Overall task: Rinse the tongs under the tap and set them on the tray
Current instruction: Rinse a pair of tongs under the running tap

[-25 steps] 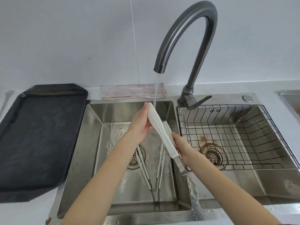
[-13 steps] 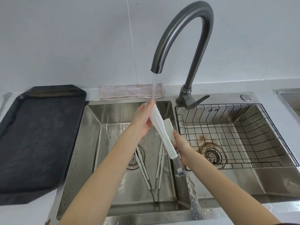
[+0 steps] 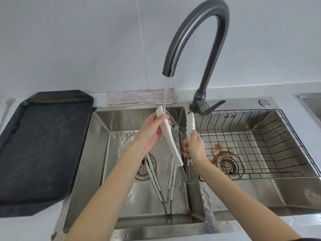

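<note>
White tongs [image 3: 171, 140] are held over the left sink basin [image 3: 100, 153], their two arms spread apart. My left hand [image 3: 150, 134] grips the left arm near its tip, right under the running water from the dark tap [image 3: 194, 35]. The right arm of the tongs is gripped by my right hand [image 3: 195, 148] near its middle, its tip pointing up. A second pair of white tongs [image 3: 166, 188] lies on the basin floor. The black tray [image 3: 40, 145] sits on the counter at the left.
A wire rack [image 3: 260, 145] fills the right basin, with a rusty drain beneath. A folded cloth [image 3: 139, 98] lies behind the left basin. The tap lever [image 3: 212, 107] points right. Water droplets cover the sink rim.
The two arms of the held tongs have spread apart. My right hand has shifted right and up with its arm, while my left hand stays under the stream.
</note>
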Demonstrator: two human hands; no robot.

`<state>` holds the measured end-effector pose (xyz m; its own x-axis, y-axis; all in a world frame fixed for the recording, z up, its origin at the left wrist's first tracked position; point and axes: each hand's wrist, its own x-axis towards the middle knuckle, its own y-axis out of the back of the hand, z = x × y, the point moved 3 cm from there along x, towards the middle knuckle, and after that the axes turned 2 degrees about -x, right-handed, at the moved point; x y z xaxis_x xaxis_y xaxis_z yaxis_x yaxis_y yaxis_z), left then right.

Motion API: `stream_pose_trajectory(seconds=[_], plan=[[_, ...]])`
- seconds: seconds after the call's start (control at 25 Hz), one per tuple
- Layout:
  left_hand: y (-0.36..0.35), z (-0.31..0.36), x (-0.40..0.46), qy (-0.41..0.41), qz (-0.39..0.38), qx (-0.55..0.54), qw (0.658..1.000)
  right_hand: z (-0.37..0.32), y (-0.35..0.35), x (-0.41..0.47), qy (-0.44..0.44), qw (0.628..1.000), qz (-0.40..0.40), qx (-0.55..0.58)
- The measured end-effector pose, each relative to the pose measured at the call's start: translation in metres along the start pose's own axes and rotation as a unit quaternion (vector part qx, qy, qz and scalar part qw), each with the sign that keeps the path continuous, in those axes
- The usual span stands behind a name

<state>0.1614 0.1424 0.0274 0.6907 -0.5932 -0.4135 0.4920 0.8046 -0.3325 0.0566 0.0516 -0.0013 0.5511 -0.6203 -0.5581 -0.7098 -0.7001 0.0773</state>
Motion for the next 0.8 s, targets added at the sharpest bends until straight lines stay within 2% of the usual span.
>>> stream_pose_trajectory(seconds=[0.24,0.44,0.64,0.8], plan=[[-0.002,-0.002,0.003,-0.002,0.024,0.017,1.000,-0.027,0.011,-0.018,0.180,0.981,0.021,0.066],[-0.001,-0.009,0.003,0.028,0.024,0.005,0.999,-0.043,0.015,-0.038,0.302,0.953,0.017,0.000],[0.003,-0.023,0.001,0.060,0.029,0.009,0.998,-0.050,0.013,-0.057,0.305,0.950,-0.023,-0.069],[0.005,-0.032,-0.011,0.085,-0.001,-0.047,0.995,-0.050,0.012,-0.056,0.254,0.965,-0.042,-0.043]])
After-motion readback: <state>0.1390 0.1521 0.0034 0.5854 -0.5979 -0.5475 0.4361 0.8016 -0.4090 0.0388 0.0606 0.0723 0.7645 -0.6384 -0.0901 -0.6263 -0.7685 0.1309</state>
